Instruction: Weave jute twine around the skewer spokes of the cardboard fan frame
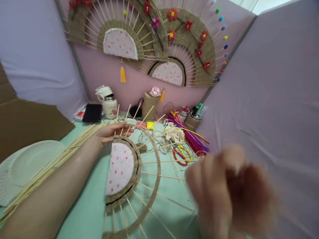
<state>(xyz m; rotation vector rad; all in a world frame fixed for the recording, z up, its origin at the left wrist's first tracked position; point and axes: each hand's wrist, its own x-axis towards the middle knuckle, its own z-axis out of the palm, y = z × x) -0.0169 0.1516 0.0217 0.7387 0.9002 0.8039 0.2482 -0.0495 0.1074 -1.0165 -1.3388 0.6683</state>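
Note:
A half-made fan (pixel 132 172) lies on the mint-green table (pixel 84 212): a pink dotted half-disc ringed with jute twine, thin wooden sticks radiating out, and an outer jute band. My left hand (pixel 112 132) rests flat on the fan's far edge, fingers stretched over the sticks. My right hand (pixel 229 192) is raised close to the camera at the lower right, heavily blurred by motion, with its fingers curled. Whether it holds anything is not visible.
A bundle of bamboo sticks (pixel 47 169) lies along my left forearm, beside white paper plates (pixel 22 166). At the back stand a mug (pixel 109 103), a phone (pixel 92 113), a jute spool (pixel 149 105), pipe cleaners (pixel 191 134) and scissors (pixel 183 154). Finished fans (pixel 174 43) hang on the pink wall.

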